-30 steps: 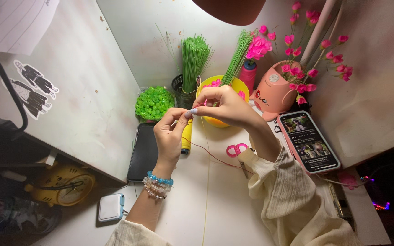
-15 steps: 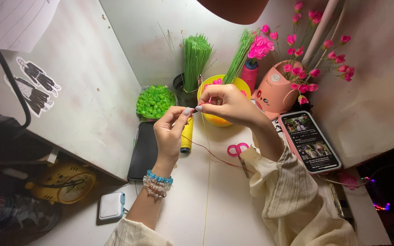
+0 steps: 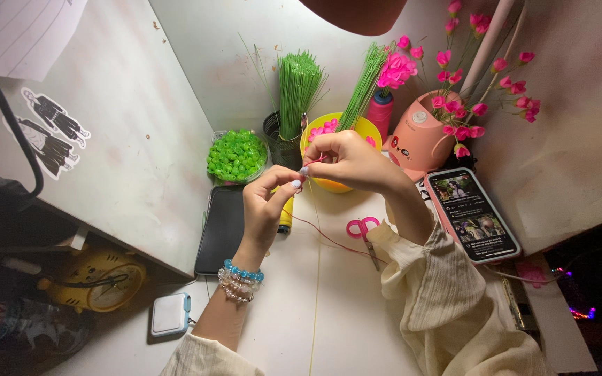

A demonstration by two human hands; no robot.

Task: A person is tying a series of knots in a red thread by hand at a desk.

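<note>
My left hand and my right hand meet above the white desk, fingertips pinched together on a thin red thread that trails down toward the pink scissors. A small pale bead seems to sit at the pinch point. Beaded bracelets circle my left wrist. Just behind my hands stands a yellow bowl holding pink petals.
A clear tub of green beads, a dark cup of green stems, a pink pot with pink flowers line the back. A lit phone lies right, a black tablet left, a white box near the front.
Both hands have stayed close together with small finger movements on the thread. Nothing else has moved.
</note>
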